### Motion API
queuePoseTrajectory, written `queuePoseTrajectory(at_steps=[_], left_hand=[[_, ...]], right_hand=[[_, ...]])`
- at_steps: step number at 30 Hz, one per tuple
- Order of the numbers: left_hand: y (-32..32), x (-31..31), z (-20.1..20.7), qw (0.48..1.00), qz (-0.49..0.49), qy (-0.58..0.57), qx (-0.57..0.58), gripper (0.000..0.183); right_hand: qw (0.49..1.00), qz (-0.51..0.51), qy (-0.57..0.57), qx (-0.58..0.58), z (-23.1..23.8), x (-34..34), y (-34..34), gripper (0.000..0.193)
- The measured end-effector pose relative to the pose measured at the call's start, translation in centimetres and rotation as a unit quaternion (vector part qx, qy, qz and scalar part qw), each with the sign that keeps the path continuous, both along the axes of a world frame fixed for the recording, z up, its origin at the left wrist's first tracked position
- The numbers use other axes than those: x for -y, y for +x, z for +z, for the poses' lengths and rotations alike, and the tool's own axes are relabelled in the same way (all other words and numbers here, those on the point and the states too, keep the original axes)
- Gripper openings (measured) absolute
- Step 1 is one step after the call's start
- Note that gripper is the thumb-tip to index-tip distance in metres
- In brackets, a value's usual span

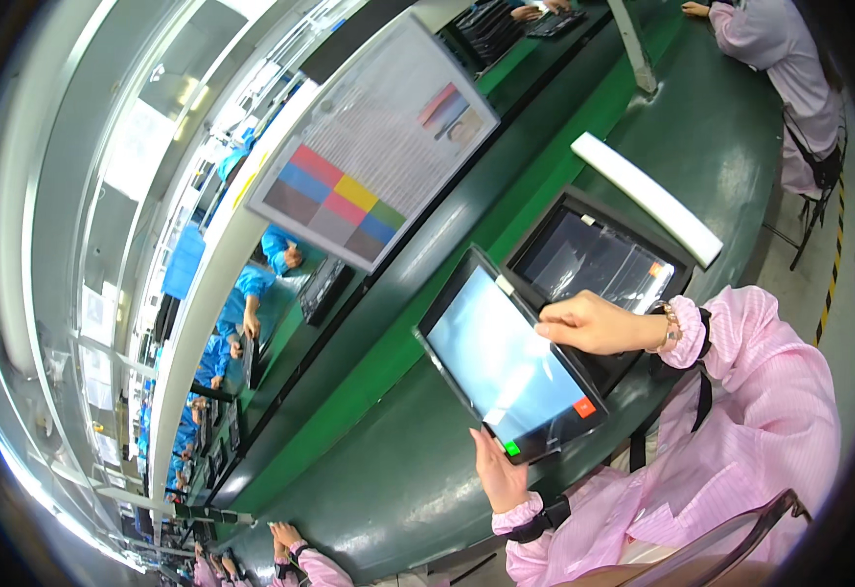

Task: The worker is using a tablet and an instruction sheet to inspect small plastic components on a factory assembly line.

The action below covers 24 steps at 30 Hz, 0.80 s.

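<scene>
A flat screen panel point(491, 352) with a black border and a bright, glossy face is tilted up in front of me. An orange sticker point(584, 407) and a green sticker point(512, 448) mark its lower end. My left hand point(501, 474) grips the panel's lower left corner, its thumb along the edge and the other fingers partly hidden. Over the right edge, my right hand point(594, 323) is closed with fingers curled, fingertips at the screen face; anything pinched there is hidden. Behind it a second dark panel point(584, 256) under shiny film lies in a black tray point(535, 235).
A long white bar point(647, 196) lies on the green bench point(378, 489) beyond the tray. A framed sheet with coloured blocks point(378, 147) stands upright at the far side. Co-workers in blue point(251, 284) and pink point(770, 59) sit along the line.
</scene>
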<state>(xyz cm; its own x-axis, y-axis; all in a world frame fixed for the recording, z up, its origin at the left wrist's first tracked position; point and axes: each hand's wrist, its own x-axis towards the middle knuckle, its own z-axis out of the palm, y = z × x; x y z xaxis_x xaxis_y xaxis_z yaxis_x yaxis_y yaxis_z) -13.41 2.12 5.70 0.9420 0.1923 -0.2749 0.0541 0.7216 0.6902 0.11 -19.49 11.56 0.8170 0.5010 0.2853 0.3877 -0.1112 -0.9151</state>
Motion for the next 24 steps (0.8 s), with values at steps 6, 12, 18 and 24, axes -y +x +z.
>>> queuePoseTrajectory(at_steps=[6,12,18,24], left_hand=[[-0.1,2.2,-2.2,0.996,0.036,-0.014,0.084,0.034],[-1.5,3.4,-2.7,0.995,0.016,-0.019,0.094,0.033],[-2.2,4.0,-2.8,0.997,0.032,-0.029,0.066,0.032],[-2.1,4.8,-2.2,0.993,0.049,0.002,0.103,0.033]], right_hand=[[0.994,0.053,0.029,0.091,2.1,2.7,-0.2,0.024],[0.981,0.015,0.180,0.074,4.4,1.9,1.5,0.039],[0.978,-0.079,0.128,0.141,4.8,1.0,0.8,0.036],[0.935,-0.068,0.341,-0.071,3.5,0.0,1.7,0.026]])
